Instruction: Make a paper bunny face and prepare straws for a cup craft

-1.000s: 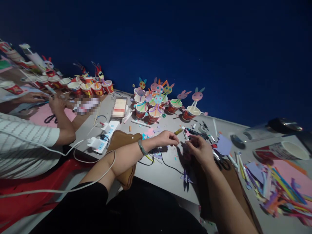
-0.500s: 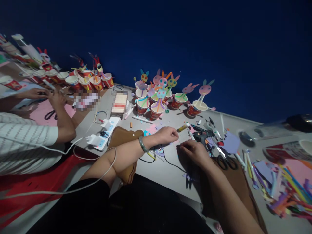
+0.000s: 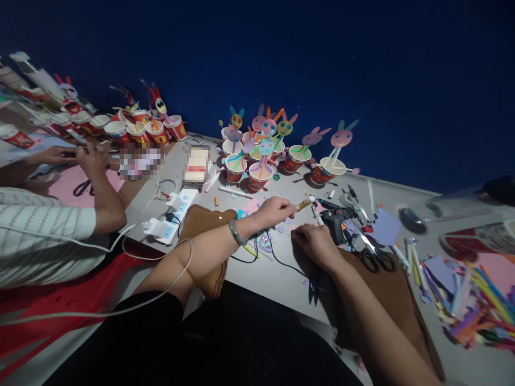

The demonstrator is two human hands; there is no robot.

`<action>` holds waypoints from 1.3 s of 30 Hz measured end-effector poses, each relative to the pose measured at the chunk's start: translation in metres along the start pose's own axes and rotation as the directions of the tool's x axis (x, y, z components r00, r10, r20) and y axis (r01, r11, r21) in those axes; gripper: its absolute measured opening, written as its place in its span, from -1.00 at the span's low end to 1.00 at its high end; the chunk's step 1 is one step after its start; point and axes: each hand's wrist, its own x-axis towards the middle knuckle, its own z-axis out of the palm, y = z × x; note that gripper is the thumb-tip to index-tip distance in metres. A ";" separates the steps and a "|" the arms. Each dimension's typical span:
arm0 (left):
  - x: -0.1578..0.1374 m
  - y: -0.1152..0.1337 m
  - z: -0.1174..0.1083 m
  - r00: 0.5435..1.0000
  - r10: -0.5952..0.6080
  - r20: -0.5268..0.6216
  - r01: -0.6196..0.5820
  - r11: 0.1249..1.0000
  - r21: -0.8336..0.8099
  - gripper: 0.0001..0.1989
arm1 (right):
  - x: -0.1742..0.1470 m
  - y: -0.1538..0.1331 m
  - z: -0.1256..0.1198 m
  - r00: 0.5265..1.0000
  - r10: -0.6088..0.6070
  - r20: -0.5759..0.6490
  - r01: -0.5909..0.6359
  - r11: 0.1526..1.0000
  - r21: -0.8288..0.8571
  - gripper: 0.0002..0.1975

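My left hand (image 3: 277,210), with a bangle on the wrist, reaches across the table. Its fingers are closed around the near end of a small yellowish tube with a white tip (image 3: 306,203). My right hand (image 3: 313,239) rests low over the table just to the right, fingers curled; whatever they may hold is hidden. Beyond it lie a white pen (image 3: 317,216) and a black glue gun (image 3: 335,226). Black-handled scissors (image 3: 372,252) lie right of the right hand. Paper scraps (image 3: 265,242) are scattered below the left hand.
Paper cups with rabbit-faced figures (image 3: 260,175) stand along the back. A power strip (image 3: 177,217) and a brown cushion (image 3: 207,225) are at left, with cables around. Another person's hands (image 3: 86,158) work farther left. Coloured paper strips (image 3: 478,305) lie at right.
My left hand has moved slightly right and up, and its fingers have closed on the yellowish tube. My right hand has shifted slightly left and up, still curled.
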 end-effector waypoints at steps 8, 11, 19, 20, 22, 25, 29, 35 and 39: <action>0.003 -0.002 0.004 0.997 -0.006 0.074 0.017 0.990 -0.137 -0.85 | -0.014 -0.012 -0.016 0.957 0.264 -0.117 -0.105 0.697 0.710 -0.75; 0.002 -0.002 0.008 0.984 0.028 0.176 0.017 0.969 -0.247 -0.84 | -0.015 -0.019 -0.020 0.924 0.382 0.005 -0.123 0.286 0.950 -0.63; -0.001 0.004 0.006 0.970 0.137 0.200 -0.034 0.893 -0.448 -0.58 | -0.007 -0.033 -0.019 0.922 0.380 0.074 -0.116 0.089 0.989 -0.53; -0.001 0.004 0.006 0.968 0.140 0.208 -0.032 0.891 -0.453 -0.55 | -0.006 -0.033 -0.018 0.918 0.389 0.074 -0.114 0.080 0.990 -0.53; -0.001 0.004 0.007 0.967 0.140 0.211 -0.031 0.893 -0.450 -0.54 | -0.006 -0.032 -0.016 0.908 0.413 0.070 -0.110 0.072 0.991 -0.54; 0.000 0.002 0.008 0.977 0.124 0.173 -0.042 0.909 -0.416 -0.62 | -0.005 -0.029 -0.011 0.893 0.447 0.057 -0.104 0.081 0.991 -0.56; -0.001 0.003 0.009 0.985 0.108 0.132 -0.054 0.932 -0.359 -0.76 | -0.005 -0.028 -0.007 0.884 0.466 0.044 -0.101 0.099 0.990 -0.57; -0.004 0.007 0.008 0.993 0.064 0.103 -0.027 0.945 -0.327 -0.73 | -0.007 -0.031 -0.007 0.880 0.475 0.025 -0.095 0.122 0.988 -0.59; -0.004 0.008 0.009 0.991 0.049 0.122 -0.006 0.944 -0.330 -0.70 | -0.008 -0.032 -0.007 0.878 0.478 0.020 -0.088 0.121 0.989 -0.60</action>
